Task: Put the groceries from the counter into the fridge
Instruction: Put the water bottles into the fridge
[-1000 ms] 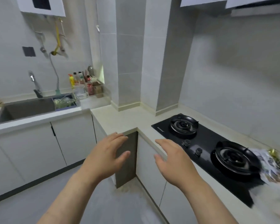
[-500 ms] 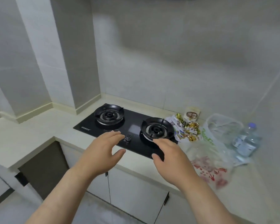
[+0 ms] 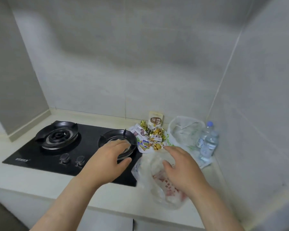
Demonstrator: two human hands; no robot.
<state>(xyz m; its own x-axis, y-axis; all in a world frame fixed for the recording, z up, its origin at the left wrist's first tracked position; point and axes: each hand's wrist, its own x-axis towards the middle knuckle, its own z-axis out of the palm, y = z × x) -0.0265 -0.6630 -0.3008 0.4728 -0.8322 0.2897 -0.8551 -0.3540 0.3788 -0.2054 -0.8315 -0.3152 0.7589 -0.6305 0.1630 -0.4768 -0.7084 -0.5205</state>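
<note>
Groceries lie on the cream counter (image 3: 40, 180) to the right of a black gas hob (image 3: 45, 157). A heap of small wrapped snacks and candies (image 3: 150, 137) sits beside the right burner, with a beige pouch (image 3: 155, 120) standing behind it. Two clear water bottles (image 3: 207, 140) lie near the right wall. A white plastic bag (image 3: 185, 130) sits behind them, and a clear bag with red print (image 3: 165, 190) lies at the front. My left hand (image 3: 108, 162) hovers open over the right burner. My right hand (image 3: 182, 167) hovers open above the clear bag, holding nothing.
Tiled walls close in the counter at the back and right, forming a corner behind the bottles. A grey pillar stands at the left. The hob has two burners and two knobs (image 3: 72, 159). White cabinet doors (image 3: 107, 222) run below the counter edge.
My view has swung right from the sink corner to the hob and groceries. Both hands have moved forward over the counter, the right one reaching above the clear bag.
</note>
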